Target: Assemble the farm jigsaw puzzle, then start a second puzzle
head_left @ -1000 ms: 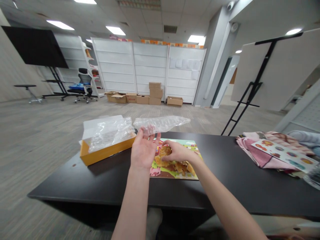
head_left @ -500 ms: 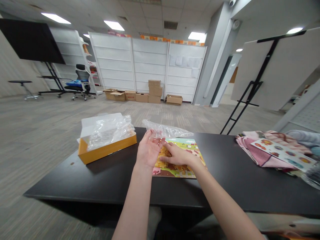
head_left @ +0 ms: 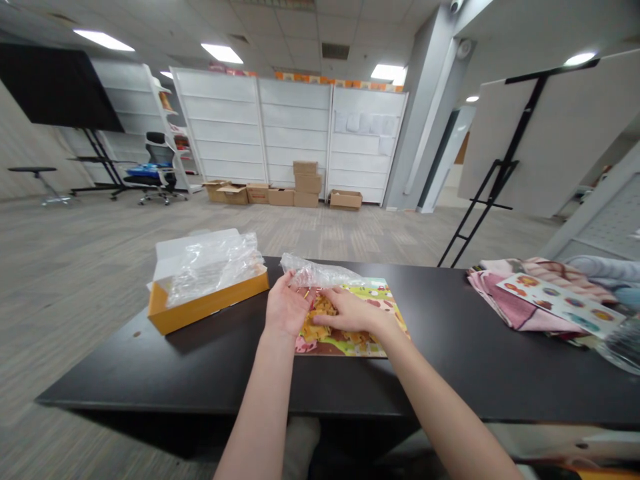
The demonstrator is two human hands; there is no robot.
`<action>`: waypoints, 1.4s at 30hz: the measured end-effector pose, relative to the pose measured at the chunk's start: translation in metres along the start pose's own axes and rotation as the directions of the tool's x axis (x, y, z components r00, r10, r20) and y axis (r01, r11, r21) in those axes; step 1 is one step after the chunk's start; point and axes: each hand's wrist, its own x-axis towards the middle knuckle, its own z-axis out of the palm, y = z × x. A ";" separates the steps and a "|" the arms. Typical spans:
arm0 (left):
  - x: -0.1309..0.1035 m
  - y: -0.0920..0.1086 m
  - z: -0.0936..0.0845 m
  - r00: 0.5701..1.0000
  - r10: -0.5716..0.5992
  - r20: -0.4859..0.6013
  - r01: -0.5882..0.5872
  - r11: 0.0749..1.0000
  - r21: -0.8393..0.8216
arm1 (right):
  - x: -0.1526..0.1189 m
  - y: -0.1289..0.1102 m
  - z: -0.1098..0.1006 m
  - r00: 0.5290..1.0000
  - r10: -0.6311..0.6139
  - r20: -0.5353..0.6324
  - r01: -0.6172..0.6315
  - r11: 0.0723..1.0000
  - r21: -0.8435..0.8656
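Observation:
My left hand is turned palm up at the left edge of a colourful farm-picture board, its fingers loosely stretched beside a clear plastic bag. Whether those fingers touch the bag I cannot tell. A small, thin yellow bit shows by the left fingertips. My right hand rests palm down over a heap of small yellow-orange pieces, thumb apart from the fingers. Part of the heap is hidden beneath it. The board lies flat on the black table.
On the table's left stands an open yellow box with clear plastic packaging in it. Folded pink cloths and a sticker sheet lie at the right. Beyond are cardboard boxes and a black easel stand.
The plastic bag has sunk lower over the board's far edge. My left hand has dropped slightly, and my right hand stays over the pieces. The whole view has shifted a little.

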 end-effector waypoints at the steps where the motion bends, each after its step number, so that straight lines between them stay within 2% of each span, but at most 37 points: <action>1: 0.000 -0.002 0.000 1.000 -0.020 0.016 0.020 1.000 -0.016 | 0.000 0.000 -0.001 1.000 0.000 -0.009 0.001 1.000 0.011; 5: -0.006 -0.005 0.008 0.990 -0.043 0.131 0.050 0.998 -0.045 | -0.003 0.002 -0.012 0.998 -0.008 -0.065 0.016 0.990 0.138; 8: -0.014 -0.005 0.017 0.981 -0.003 0.194 0.011 0.999 -0.042 | -0.006 0.007 -0.023 0.992 0.078 -0.099 -0.032 0.916 0.401; 10: -0.017 -0.005 0.020 0.975 0.049 0.218 -0.044 0.999 -0.026 | -0.005 0.009 -0.027 0.971 0.176 -0.160 -0.035 0.773 0.634; 12: -0.018 -0.006 0.021 0.966 0.094 0.241 -0.102 0.995 0.019 | -0.001 0.009 -0.030 0.928 0.276 -0.249 0.061 0.548 0.834; 14: -0.019 -0.008 0.019 0.956 0.114 0.269 -0.149 0.982 0.114 | 0.004 0.007 -0.031 0.873 0.369 -0.320 0.194 0.340 0.920; 16: -0.020 -0.008 0.016 0.942 0.083 0.324 -0.169 0.954 0.247 | 0.007 0.006 -0.034 0.810 0.449 -0.377 0.296 0.241 0.924; 19: -0.024 -0.003 0.012 0.905 -0.004 0.425 -0.168 0.915 0.368 | 0.005 0.009 -0.041 0.744 0.503 -0.440 0.358 0.256 0.898; 22: -0.025 0.007 0.009 0.904 0.019 0.428 -0.180 0.923 0.340 | 0.002 0.019 -0.045 0.732 0.484 -0.479 0.351 0.335 0.874; 27: -0.020 0.028 -0.002 0.965 0.148 0.219 -0.218 0.912 0.346 | 0.000 0.034 -0.043 0.774 0.408 -0.485 0.285 0.459 0.842; 29: -0.020 0.036 -0.006 0.964 0.162 0.212 -0.243 0.864 0.442 | -0.001 0.033 -0.041 0.791 0.382 -0.478 0.278 0.471 0.837; 31: -0.020 0.044 -0.010 0.952 0.168 0.256 -0.284 0.796 0.535 | -0.002 0.029 -0.041 0.817 0.353 -0.455 0.289 0.431 0.855; 33: -0.017 0.055 -0.015 0.931 0.243 0.271 -0.358 0.749 0.557 | -0.003 0.023 -0.043 0.844 0.330 -0.423 0.316 0.332 0.889; 34: -0.013 0.062 -0.019 0.913 0.321 0.250 -0.407 0.734 0.543 | -0.004 0.020 -0.043 0.854 0.325 -0.406 0.327 0.271 0.905; 35: -0.009 0.071 -0.024 0.876 0.439 0.199 -0.474 0.710 0.521 | -0.004 0.018 -0.044 0.862 0.324 -0.390 0.334 0.216 0.917; 36: -0.004 0.080 -0.030 0.816 0.565 0.123 -0.542 0.674 0.501 | -0.005 0.017 -0.045 0.868 0.327 -0.375 0.336 0.172 0.926; 38: 0.006 0.100 -0.047 0.670 0.742 0.003 -0.628 0.565 0.536 | -0.004 0.018 -0.044 0.877 0.332 -0.347 0.324 0.125 0.938; 40: 0.014 0.120 -0.067 0.545 0.837 -0.051 -0.611 0.438 0.659 | -0.003 0.021 -0.042 0.888 0.328 -0.323 0.304 0.109 0.946; 41: 0.016 0.130 -0.077 0.504 0.862 -0.048 -0.564 0.370 0.738 | -0.003 0.023 -0.040 0.893 0.323 -0.313 0.294 0.107 0.950; 42: 0.017 0.138 -0.086 0.485 0.874 -0.026 -0.492 0.297 0.819 | -0.002 0.025 -0.039 0.899 0.317 -0.303 0.284 0.105 0.953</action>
